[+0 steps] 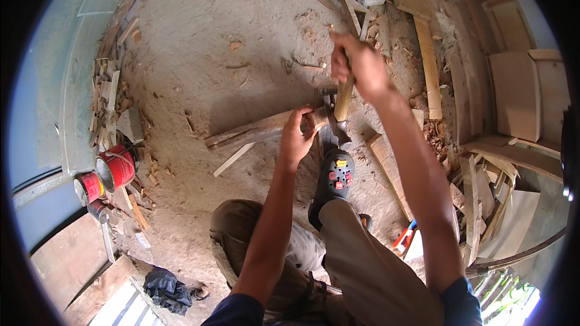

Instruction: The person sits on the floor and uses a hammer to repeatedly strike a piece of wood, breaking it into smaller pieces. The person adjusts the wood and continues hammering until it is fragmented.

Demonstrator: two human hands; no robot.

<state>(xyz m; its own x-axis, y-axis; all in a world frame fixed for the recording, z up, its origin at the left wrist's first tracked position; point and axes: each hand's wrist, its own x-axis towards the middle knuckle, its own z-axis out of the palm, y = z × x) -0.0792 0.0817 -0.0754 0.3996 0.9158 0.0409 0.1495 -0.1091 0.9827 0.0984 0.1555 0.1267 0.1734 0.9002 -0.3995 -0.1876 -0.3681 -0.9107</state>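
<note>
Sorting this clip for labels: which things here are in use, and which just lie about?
In use: hammer in right hand; plank under left hand; shoe beside it.
Lying about: red cans, black bag, offcuts, boards.

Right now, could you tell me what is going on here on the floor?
A person crouches on a dusty floor. The left hand steadies a long piece of wood lying on the ground, while the right hand grips a hammer by its wooden handle, head down at the wood's end. A dark shoe is planted just behind it.
</note>
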